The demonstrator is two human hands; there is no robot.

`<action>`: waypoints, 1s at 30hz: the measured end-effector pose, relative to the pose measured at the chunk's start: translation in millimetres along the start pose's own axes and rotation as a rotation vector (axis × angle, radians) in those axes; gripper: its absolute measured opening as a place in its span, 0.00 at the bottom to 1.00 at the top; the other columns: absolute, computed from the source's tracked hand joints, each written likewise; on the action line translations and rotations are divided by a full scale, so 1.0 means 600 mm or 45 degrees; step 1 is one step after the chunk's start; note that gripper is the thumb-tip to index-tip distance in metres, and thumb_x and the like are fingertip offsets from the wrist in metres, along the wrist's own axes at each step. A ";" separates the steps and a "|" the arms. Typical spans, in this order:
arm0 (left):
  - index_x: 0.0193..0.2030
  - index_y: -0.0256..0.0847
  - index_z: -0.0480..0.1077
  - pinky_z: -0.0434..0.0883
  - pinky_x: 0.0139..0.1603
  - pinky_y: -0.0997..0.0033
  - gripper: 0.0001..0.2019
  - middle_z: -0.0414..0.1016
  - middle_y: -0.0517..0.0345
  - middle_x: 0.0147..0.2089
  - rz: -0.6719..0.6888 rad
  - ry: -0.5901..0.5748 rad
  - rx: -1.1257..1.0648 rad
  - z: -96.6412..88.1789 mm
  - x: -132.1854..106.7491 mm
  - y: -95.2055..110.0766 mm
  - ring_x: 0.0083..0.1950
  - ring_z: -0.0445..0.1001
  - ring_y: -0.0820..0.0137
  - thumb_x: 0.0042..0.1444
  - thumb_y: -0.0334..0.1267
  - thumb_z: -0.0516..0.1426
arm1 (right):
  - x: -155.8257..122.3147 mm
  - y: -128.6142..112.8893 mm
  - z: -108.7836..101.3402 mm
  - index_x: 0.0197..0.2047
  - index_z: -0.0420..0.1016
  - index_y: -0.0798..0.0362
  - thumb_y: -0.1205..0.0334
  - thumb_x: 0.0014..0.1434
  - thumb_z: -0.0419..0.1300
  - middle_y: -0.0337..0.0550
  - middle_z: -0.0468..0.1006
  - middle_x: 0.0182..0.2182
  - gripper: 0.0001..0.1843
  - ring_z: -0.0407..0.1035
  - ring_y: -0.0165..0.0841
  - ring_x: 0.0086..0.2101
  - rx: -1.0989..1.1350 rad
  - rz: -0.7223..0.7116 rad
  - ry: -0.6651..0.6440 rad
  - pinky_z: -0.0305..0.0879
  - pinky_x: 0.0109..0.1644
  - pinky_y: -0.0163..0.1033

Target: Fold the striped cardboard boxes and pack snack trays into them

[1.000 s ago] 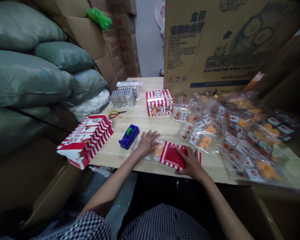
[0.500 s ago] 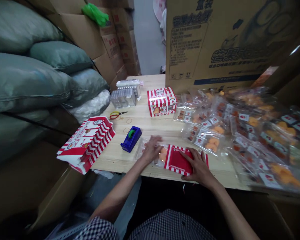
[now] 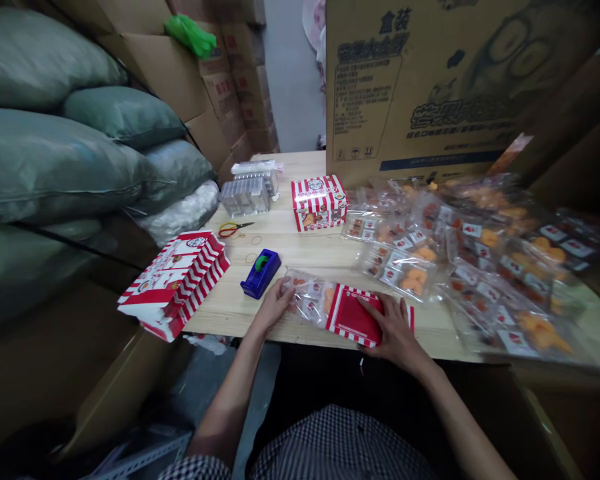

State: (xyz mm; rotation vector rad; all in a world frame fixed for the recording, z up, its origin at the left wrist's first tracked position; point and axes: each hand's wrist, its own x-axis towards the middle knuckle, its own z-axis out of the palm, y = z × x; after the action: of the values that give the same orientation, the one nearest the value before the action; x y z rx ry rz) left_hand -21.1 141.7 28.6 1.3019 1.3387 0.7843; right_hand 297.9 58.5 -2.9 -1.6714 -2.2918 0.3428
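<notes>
– Since a second ago my left hand (image 3: 275, 303) has slid off the top of the clear plastic packet of orange snacks (image 3: 307, 295) and gone to its left end.
– Is it holding the packet now?
– Yes. Its fingers are curled shut on that end. The packet lies on the pale wooden table (image 3: 300, 250), close to the near edge. Its other end touches the open end of the flat red and white striped cardboard box (image 3: 351, 315). I cannot tell if it is a little way inside.
– And your other hand?
– My right hand (image 3: 395, 327) lies flat on top of that box with the fingers spread apart. It grips nothing.
– What is close by?
– Just beyond my left hand sits a blue plastic tape dispenser (image 3: 261, 273). Further left, a stack of flat striped boxes (image 3: 177, 280) hangs over the table corner. Behind the dispenser lie scissors with red and yellow handles (image 3: 233, 229). Further back stands a made-up striped box (image 3: 319, 202), with clear plastic trays (image 3: 247, 193) to its left. On my right is a big heap of clear snack packets (image 3: 470, 267), and behind it a tall brown cardboard carton (image 3: 430, 80).
</notes>
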 end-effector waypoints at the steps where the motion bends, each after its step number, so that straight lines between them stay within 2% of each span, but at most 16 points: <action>1: 0.58 0.39 0.68 0.70 0.55 0.65 0.24 0.75 0.49 0.58 0.027 -0.034 -0.013 0.001 -0.005 0.013 0.56 0.73 0.59 0.58 0.48 0.60 | -0.005 -0.006 -0.006 0.72 0.55 0.43 0.46 0.43 0.71 0.56 0.52 0.67 0.56 0.48 0.58 0.67 0.006 -0.018 0.021 0.27 0.71 0.66; 4: 0.60 0.37 0.69 0.71 0.52 0.66 0.25 0.77 0.49 0.54 0.144 -0.141 0.032 0.021 -0.029 0.049 0.52 0.75 0.59 0.58 0.48 0.60 | -0.016 -0.033 -0.027 0.72 0.55 0.43 0.48 0.43 0.71 0.56 0.51 0.67 0.56 0.47 0.59 0.67 0.009 -0.052 0.088 0.28 0.71 0.66; 6: 0.65 0.38 0.65 0.70 0.54 0.63 0.27 0.77 0.49 0.54 0.235 -0.149 0.156 0.046 -0.050 0.067 0.53 0.74 0.58 0.62 0.48 0.57 | -0.021 -0.052 -0.040 0.73 0.53 0.42 0.48 0.44 0.71 0.55 0.50 0.67 0.56 0.46 0.60 0.67 0.000 -0.050 0.153 0.29 0.71 0.67; 9: 0.72 0.43 0.57 0.64 0.64 0.54 0.29 0.72 0.46 0.60 0.402 -0.025 0.459 0.086 -0.077 0.085 0.61 0.68 0.55 0.66 0.47 0.52 | -0.029 -0.073 -0.049 0.74 0.47 0.39 0.49 0.47 0.69 0.54 0.48 0.67 0.56 0.45 0.60 0.68 0.005 -0.027 0.252 0.30 0.71 0.68; 12: 0.72 0.47 0.58 0.54 0.70 0.47 0.28 0.60 0.44 0.70 0.549 0.083 0.639 0.105 -0.091 0.100 0.71 0.56 0.51 0.67 0.46 0.52 | -0.038 -0.081 -0.049 0.75 0.42 0.37 0.50 0.46 0.70 0.53 0.47 0.67 0.59 0.46 0.60 0.67 0.026 0.052 0.337 0.31 0.70 0.69; 14: 0.72 0.49 0.58 0.52 0.72 0.47 0.28 0.53 0.47 0.74 0.647 0.148 0.600 0.106 -0.095 0.112 0.74 0.50 0.53 0.66 0.45 0.54 | -0.045 -0.083 -0.048 0.75 0.42 0.36 0.50 0.46 0.70 0.53 0.47 0.67 0.60 0.47 0.61 0.67 0.056 0.104 0.391 0.32 0.70 0.69; 17: 0.68 0.50 0.64 0.59 0.70 0.54 0.24 0.59 0.49 0.72 0.750 0.154 0.395 0.106 -0.102 0.129 0.71 0.59 0.58 0.66 0.42 0.55 | -0.057 -0.091 -0.053 0.74 0.43 0.36 0.51 0.46 0.70 0.53 0.48 0.67 0.58 0.48 0.62 0.66 0.098 0.132 0.450 0.33 0.69 0.71; 19: 0.61 0.48 0.73 0.64 0.67 0.57 0.17 0.64 0.50 0.69 0.727 0.071 0.266 0.113 -0.108 0.137 0.68 0.64 0.59 0.67 0.41 0.55 | -0.068 -0.100 -0.057 0.74 0.45 0.36 0.53 0.48 0.70 0.52 0.48 0.67 0.56 0.49 0.61 0.66 0.123 0.148 0.488 0.35 0.69 0.72; 21: 0.55 0.46 0.78 0.65 0.67 0.57 0.15 0.66 0.49 0.68 0.668 0.002 0.174 0.123 -0.116 0.142 0.68 0.66 0.58 0.67 0.41 0.54 | -0.079 -0.109 -0.059 0.73 0.48 0.37 0.55 0.49 0.70 0.52 0.49 0.67 0.53 0.50 0.59 0.66 0.151 0.175 0.529 0.35 0.69 0.72; 24: 0.65 0.48 0.69 0.61 0.70 0.55 0.20 0.70 0.50 0.66 0.606 -0.010 0.089 0.131 -0.126 0.146 0.68 0.67 0.59 0.67 0.40 0.54 | -0.097 -0.119 -0.058 0.72 0.52 0.40 0.55 0.48 0.71 0.53 0.50 0.67 0.52 0.50 0.60 0.66 0.193 0.221 0.577 0.35 0.69 0.73; 26: 0.69 0.50 0.64 0.53 0.73 0.52 0.24 0.72 0.53 0.65 0.627 0.005 0.116 0.133 -0.130 0.148 0.70 0.63 0.60 0.67 0.40 0.55 | -0.107 -0.123 -0.056 0.72 0.52 0.41 0.55 0.48 0.71 0.54 0.51 0.67 0.52 0.50 0.60 0.66 0.218 0.251 0.601 0.35 0.69 0.73; 28: 0.65 0.50 0.69 0.48 0.75 0.51 0.20 0.73 0.54 0.65 0.628 -0.012 0.132 0.135 -0.133 0.149 0.73 0.59 0.60 0.67 0.40 0.54 | -0.115 -0.127 -0.055 0.72 0.50 0.40 0.56 0.48 0.71 0.53 0.51 0.67 0.53 0.50 0.59 0.66 0.228 0.270 0.626 0.35 0.69 0.73; 30: 0.61 0.48 0.73 0.51 0.74 0.52 0.18 0.72 0.53 0.65 0.543 -0.096 0.039 0.140 -0.134 0.146 0.72 0.60 0.59 0.68 0.42 0.52 | -0.121 -0.129 -0.052 0.73 0.49 0.39 0.55 0.48 0.70 0.52 0.51 0.67 0.53 0.50 0.59 0.66 0.227 0.270 0.648 0.35 0.69 0.74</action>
State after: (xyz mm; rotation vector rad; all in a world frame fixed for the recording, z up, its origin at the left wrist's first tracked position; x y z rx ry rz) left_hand 69.4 63.4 111.5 1.6524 1.0277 0.9937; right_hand 261.5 -33.5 47.1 -1.6785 -1.6766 0.1358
